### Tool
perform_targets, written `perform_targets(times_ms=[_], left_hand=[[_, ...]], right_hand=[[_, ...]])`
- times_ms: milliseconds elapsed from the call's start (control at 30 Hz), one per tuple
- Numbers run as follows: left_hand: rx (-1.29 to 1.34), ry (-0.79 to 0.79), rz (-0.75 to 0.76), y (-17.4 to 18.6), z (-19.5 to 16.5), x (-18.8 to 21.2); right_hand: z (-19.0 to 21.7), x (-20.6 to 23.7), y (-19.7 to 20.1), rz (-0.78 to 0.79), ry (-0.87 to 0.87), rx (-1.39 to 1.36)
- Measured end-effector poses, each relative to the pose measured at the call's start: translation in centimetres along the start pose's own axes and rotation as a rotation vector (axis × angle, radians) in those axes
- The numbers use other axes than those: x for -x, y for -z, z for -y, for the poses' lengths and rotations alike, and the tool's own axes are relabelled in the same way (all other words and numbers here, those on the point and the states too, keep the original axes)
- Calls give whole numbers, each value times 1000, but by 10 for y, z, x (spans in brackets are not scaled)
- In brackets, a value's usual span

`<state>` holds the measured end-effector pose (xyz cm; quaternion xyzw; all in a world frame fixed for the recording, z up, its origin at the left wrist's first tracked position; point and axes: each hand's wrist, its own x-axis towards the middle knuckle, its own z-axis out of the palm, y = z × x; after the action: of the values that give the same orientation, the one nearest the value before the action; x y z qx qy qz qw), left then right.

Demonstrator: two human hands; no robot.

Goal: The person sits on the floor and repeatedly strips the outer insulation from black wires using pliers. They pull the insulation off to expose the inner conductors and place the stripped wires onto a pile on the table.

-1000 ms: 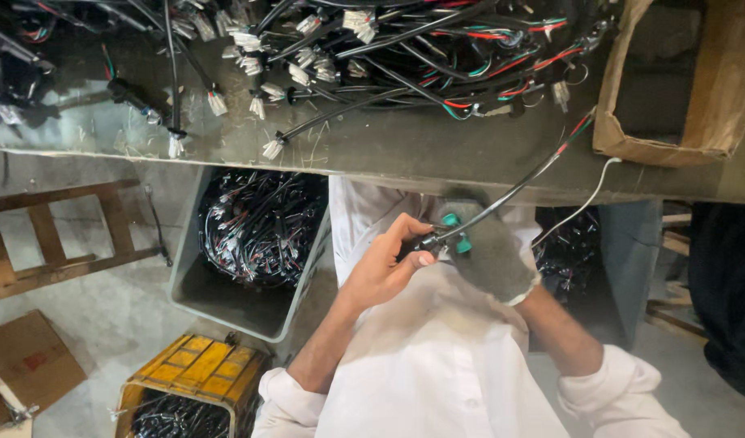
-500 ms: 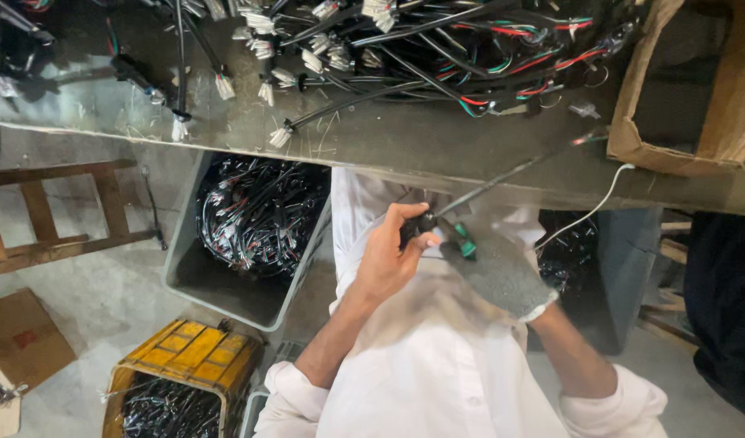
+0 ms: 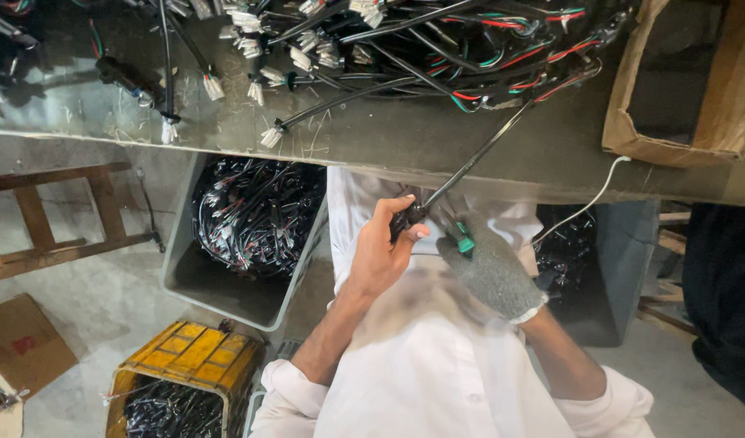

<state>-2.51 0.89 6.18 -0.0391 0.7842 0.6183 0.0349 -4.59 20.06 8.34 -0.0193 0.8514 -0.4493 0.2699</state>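
The near end of the black cable (image 3: 470,166) is hidden inside the bare left hand (image 3: 381,255), which is closed around it just below the middle of the frame; what sits at that end cannot be made out. The gloved right hand (image 3: 490,272), just beside it to the right, is curled around a green-handled tool (image 3: 465,242) whose tip is too small to tell, and the glove covers most of the handle. The cable's long axis runs diagonally, from the left hand up and to the right over the bench (image 3: 405,146) edge into the wire pile (image 3: 437,40) at the top, which the frame cuts off. A cardboard box (image 3: 680,89) sits at the upper right, also cut off. Below the bench edge, left of the hands, stands a grey bin (image 3: 226,284) full of black wires, and a yellow crate (image 3: 186,357) at lower left; bare floor (image 3: 89,300) lies open further left.
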Motion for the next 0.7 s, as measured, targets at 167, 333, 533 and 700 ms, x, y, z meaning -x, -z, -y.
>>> perform_targets(times_ms=[167,333,533,700], left_hand=[[57,-11,31,-1,2,2],[29,-50,40,1,1,0],[-390,-263,-32,4,2,-7],[-436,-376,-73,8,11,-11]], right_hand=[[1,-4,1,68,-57,108],[0,-4,-1,91,-148,203],[4,-9,-6,36,-70,191],[10,-9,-5,50,-52,275]])
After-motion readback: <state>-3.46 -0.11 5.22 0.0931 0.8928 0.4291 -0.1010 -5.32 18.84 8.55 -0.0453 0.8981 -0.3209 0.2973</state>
